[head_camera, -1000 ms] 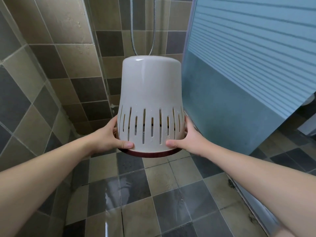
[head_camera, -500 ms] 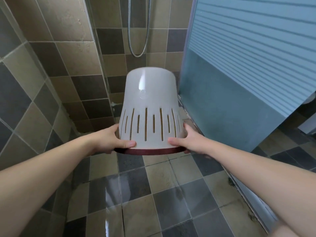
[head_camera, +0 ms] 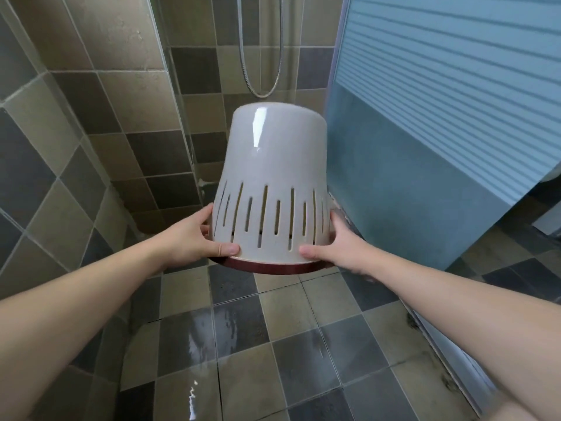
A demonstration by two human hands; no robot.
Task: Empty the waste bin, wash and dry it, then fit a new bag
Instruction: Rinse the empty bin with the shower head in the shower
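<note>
A white plastic waste bin (head_camera: pixel 273 165) with vertical slots and a dark red rim is held upside down in the air over the wet tiled floor, its base tilted slightly away from me. My left hand (head_camera: pixel 194 238) grips the rim on the left side, thumb on the outer wall. On the opposite side my right hand (head_camera: pixel 337 244) grips the rim the same way. The bin's inside is hidden from view.
A wet tiled floor (head_camera: pixel 243 344) lies below. Tiled walls (head_camera: pixel 91 117) stand left and behind, with a glass panel edge (head_camera: pixel 179 117). A shower hose (head_camera: pixel 264 86) hangs at the back. A blue frosted sliding door (head_camera: pixel 425 147) closes the right side.
The upside-down bin has come down from about head height to lower in front of me, and its base now tips a little away. Both hands keep the same grip.
</note>
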